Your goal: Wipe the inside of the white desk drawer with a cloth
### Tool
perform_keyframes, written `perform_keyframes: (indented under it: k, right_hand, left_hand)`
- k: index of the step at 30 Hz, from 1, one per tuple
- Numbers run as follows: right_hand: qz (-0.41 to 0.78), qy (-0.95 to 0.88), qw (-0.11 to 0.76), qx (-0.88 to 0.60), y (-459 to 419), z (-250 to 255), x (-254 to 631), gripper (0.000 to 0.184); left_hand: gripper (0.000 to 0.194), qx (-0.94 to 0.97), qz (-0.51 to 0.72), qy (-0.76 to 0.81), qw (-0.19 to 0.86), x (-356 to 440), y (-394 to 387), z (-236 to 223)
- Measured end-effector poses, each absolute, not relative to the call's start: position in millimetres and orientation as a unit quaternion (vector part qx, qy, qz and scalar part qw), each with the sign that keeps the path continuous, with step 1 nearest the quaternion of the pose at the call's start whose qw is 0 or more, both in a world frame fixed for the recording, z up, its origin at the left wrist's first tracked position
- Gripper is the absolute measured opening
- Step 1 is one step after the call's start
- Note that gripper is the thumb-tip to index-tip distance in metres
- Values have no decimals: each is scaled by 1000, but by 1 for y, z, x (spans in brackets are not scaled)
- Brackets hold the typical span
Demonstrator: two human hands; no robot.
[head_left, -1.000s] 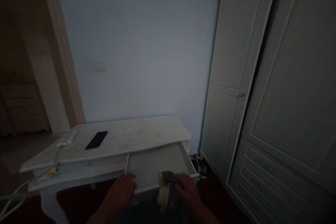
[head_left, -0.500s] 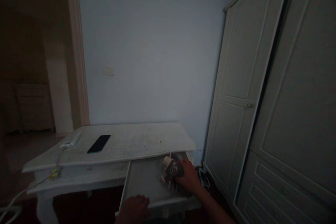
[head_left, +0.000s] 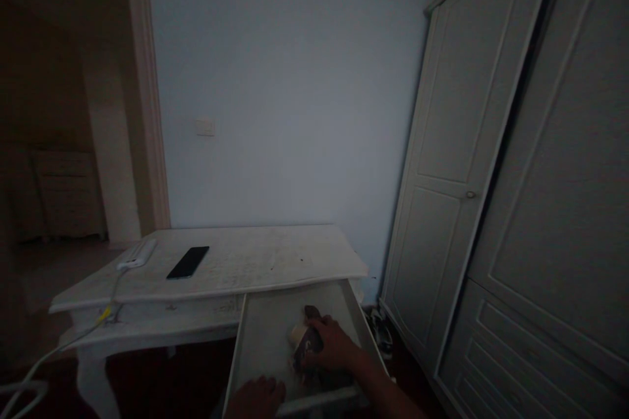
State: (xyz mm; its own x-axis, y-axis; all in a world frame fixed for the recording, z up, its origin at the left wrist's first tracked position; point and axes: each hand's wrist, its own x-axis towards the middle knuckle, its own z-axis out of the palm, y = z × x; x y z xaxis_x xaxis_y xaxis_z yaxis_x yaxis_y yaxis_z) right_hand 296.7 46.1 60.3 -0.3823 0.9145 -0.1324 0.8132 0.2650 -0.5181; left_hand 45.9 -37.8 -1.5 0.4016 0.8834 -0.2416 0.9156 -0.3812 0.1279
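My right hand [head_left: 329, 347] is closed around a small dark grey and cream bundle [head_left: 307, 344] that looks soft and has a pale mark on its side. The bundle is inside the pulled-out drawer [head_left: 268, 321] of the white desk, low over the drawer bottom or resting on it; I cannot tell which. Part of it is hidden under my fingers. At the drawer's front left corner is my left hand [head_left: 258, 396], its fingers curled over the front edge.
On the white desk [head_left: 275, 255] lie a black phone [head_left: 188, 262] and a white power strip [head_left: 137, 254] with a cable hanging off the left side. A wardrobe [head_left: 442, 209] stands to the right. Shoes [head_left: 382, 334] sit on the floor between desk and wardrobe.
My right hand has moved the bundle down and left, nearer the drawer's front. The drawer appears slightly farther out, with my left hand still at its front edge. The view has shifted a little.
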Motion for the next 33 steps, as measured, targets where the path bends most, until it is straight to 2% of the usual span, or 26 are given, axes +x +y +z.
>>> perform_keyframes:
  k: [2, 6, 9, 13, 16, 20, 22, 27, 29, 33]
  right_hand:
    - [248, -810, 77, -525, 42, 51, 282, 113]
    - [160, -869, 28, -468, 42, 39, 258, 99]
    - [129, -879, 21, -458, 46, 42, 264, 94]
    - [112, -820, 91, -553, 54, 54, 297, 94]
    - [115, -747, 154, -636, 61, 54, 315, 102]
    - [114, -703, 168, -682, 73, 46, 307, 109]
    - [107, -698, 176, -686, 79, 44, 293, 100]
    - [92, -690, 185, -694, 90, 45, 245, 59]
    - [90, -684, 185, -700, 94, 45, 221, 55]
    - [100, -700, 175, -685, 100, 45, 165, 59]
  left_hand:
    - [54, 830, -71, 540, 118, 46, -35, 6]
    - [59, 843, -20, 522, 127, 39, -40, 18]
    - [51, 840, -12, 527, 132, 36, -44, 23]
    - [42, 840, -21, 526, 131, 35, -45, 20]
    - [43, 849, 14, 516, 114, 33, -46, 9]
    - [43, 850, 29, 514, 107, 35, -48, 1]
    - [43, 851, 27, 514, 104, 38, -51, 4]
    - [33, 847, 8, 520, 107, 44, -53, 13]
    - [36, 851, 23, 514, 103, 43, -52, 7]
    - [40, 869, 80, 480, 94, 37, -44, -16]
